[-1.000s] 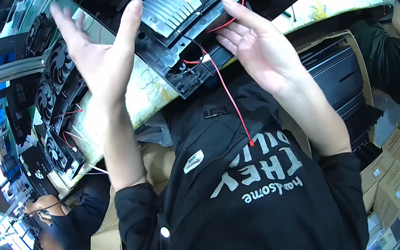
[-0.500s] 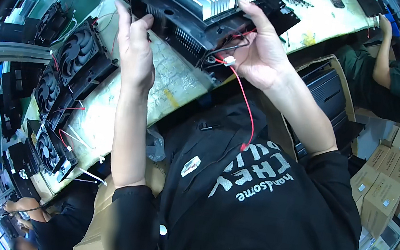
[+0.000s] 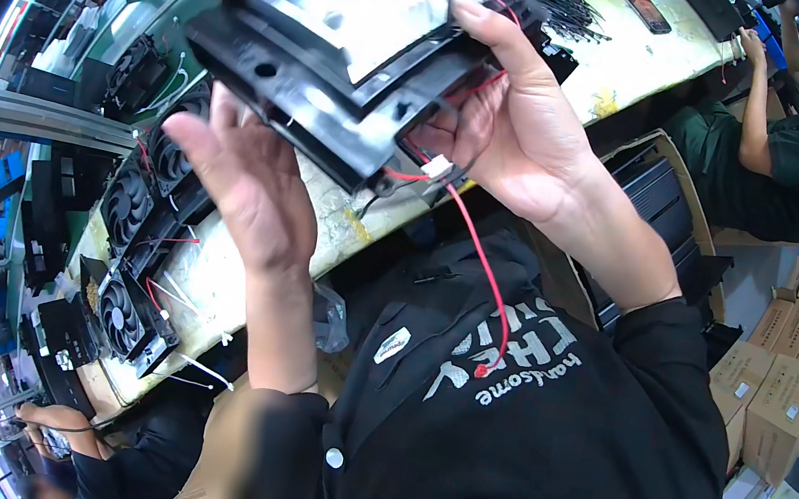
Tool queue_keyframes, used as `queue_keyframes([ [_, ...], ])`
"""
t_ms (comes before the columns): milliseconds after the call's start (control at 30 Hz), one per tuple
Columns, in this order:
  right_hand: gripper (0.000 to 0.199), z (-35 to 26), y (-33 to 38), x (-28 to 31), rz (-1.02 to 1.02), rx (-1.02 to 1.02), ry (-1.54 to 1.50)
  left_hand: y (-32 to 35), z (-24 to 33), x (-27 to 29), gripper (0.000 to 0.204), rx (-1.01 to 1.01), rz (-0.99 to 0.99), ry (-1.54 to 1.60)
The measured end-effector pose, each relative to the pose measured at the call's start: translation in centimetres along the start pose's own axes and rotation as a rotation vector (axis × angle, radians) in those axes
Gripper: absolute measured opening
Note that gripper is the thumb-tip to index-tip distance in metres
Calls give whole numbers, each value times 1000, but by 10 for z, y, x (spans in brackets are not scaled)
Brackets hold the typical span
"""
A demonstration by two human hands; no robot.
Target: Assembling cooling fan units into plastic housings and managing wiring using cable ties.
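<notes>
Pale, stained counter [image 3: 594, 78] runs diagonally. Black fans [image 3: 127, 214] along its left part; dark ties [image 3: 567, 9] at its far side. Black housing [image 3: 310, 122], topped by a silver heatsink [image 3: 389, 21], is raised over the counter, tilted. Right hand [image 3: 535, 136]: fingers gripping the housing's right side, thumb on top. Left hand [image 3: 269, 202]: fingers spread, by its lower left edge; contact cannot be told. Red wire [image 3: 476, 234] dangles near the white connector [image 3: 438, 167].

Heatsink [image 3: 375, 14] is striped silver, blurred frame [image 3: 285, 83] prob. blk.
</notes>
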State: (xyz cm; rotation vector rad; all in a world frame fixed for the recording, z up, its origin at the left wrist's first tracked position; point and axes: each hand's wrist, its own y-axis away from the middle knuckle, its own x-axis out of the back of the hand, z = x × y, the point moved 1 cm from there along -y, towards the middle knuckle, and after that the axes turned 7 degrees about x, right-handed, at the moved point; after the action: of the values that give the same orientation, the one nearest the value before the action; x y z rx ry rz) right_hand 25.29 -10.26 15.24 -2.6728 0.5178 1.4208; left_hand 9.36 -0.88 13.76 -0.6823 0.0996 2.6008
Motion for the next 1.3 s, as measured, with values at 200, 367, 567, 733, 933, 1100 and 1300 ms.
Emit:
queue_keyframes([
  [200,29,2,1,-30,-100,97,312,26,19,-2,76,98,3,282],
  [367,30,12,-1,-55,-239,221,414,26,26,3,57,-9,7,319],
  [567,33,34,-1,-61,-320,161,492,49,36,24,48,9,92,384],
  [733,43,49,-3,-46,-472,-27,641,68,21,47,57,-101,49,439],
  [933,82,53,-4,-60,-778,-491,735,121,38,88,45,-126,204,732],
  [1100,58,10,-29,-59,-845,-275,882,180,26,196,40,-389,893,468],
  [1300,37,47,-112,-108,-1003,76,1301,222,106,212,72,-271,1244,534],
])
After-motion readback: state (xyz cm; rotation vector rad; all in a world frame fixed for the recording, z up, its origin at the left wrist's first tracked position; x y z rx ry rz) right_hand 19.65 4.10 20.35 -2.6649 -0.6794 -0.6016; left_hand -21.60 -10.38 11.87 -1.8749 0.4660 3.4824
